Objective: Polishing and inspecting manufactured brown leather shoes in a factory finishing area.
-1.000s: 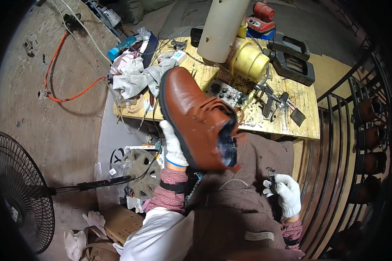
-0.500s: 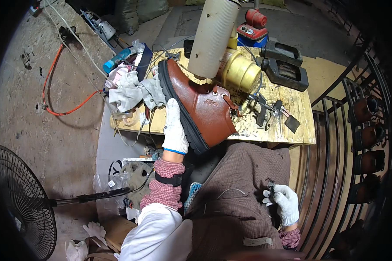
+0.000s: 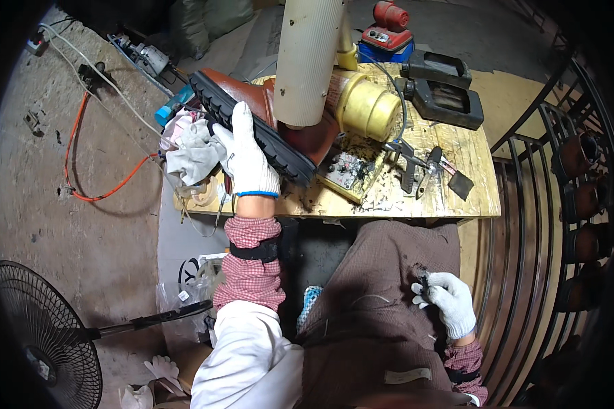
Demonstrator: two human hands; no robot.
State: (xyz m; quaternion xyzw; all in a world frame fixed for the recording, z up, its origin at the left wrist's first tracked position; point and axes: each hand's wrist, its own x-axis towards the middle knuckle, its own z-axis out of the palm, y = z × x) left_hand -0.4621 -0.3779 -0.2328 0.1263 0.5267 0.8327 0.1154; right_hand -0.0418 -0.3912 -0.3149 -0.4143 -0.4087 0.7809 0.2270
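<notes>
My left hand (image 3: 247,158), in a white glove, grips a brown leather boot (image 3: 260,117) by its black ridged sole and holds it sole-up over the wooden workbench (image 3: 457,204), against a wide cream pipe (image 3: 307,61). My right hand (image 3: 445,302), also gloved, rests on my brown apron (image 3: 375,300) at my lap and pinches a small dark tool (image 3: 424,283).
On the bench lie a yellow can (image 3: 365,105), pliers and small tools (image 3: 423,167), a black iron stand (image 3: 443,92) and white rags (image 3: 194,146). A floor fan (image 3: 37,334) stands lower left. An orange cable (image 3: 95,177) runs across the floor. A metal rack (image 3: 573,184) stands right.
My left hand has carried the boot from my lap forward onto the bench and turned it sole-up against the pipe. My right hand stayed at my lap.
</notes>
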